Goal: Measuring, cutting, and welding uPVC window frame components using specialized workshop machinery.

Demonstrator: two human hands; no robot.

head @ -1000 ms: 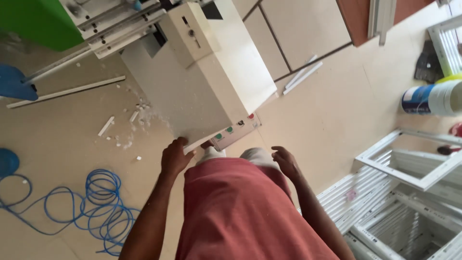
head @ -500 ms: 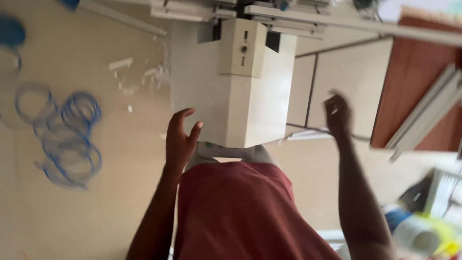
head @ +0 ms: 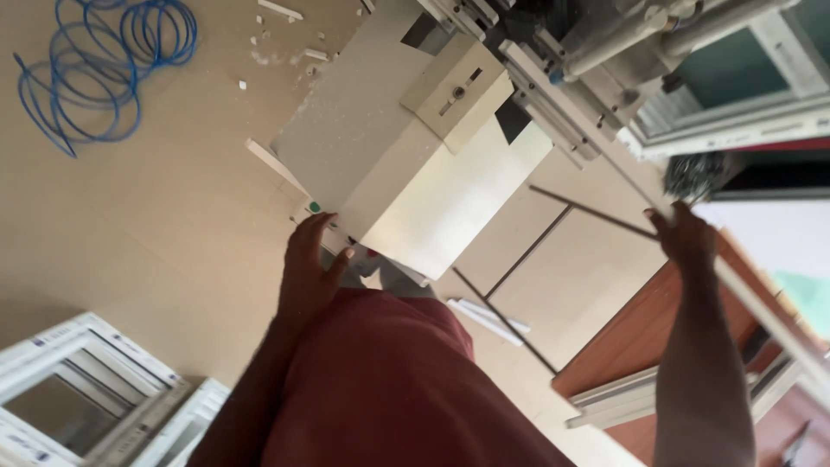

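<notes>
At the white machine cabinet (head: 406,164) — left hand (head: 307,268) flat-fingered, right hand (head: 687,235) gripping a white bar (head: 761,311).

Matt cream painted metal machine cabinet (head: 406,164); smooth white plastic strip (head: 761,303); glossy blue plastic-coated cable (head: 104,60); smooth beige floor (head: 130,225); matt red cloth skirt (head: 389,389).

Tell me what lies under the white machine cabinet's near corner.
Under the cabinet corner sits a small panel with a green button; the left hand rests there. The hand and the red shirt cover the rest of the panel and the floor below.
</notes>
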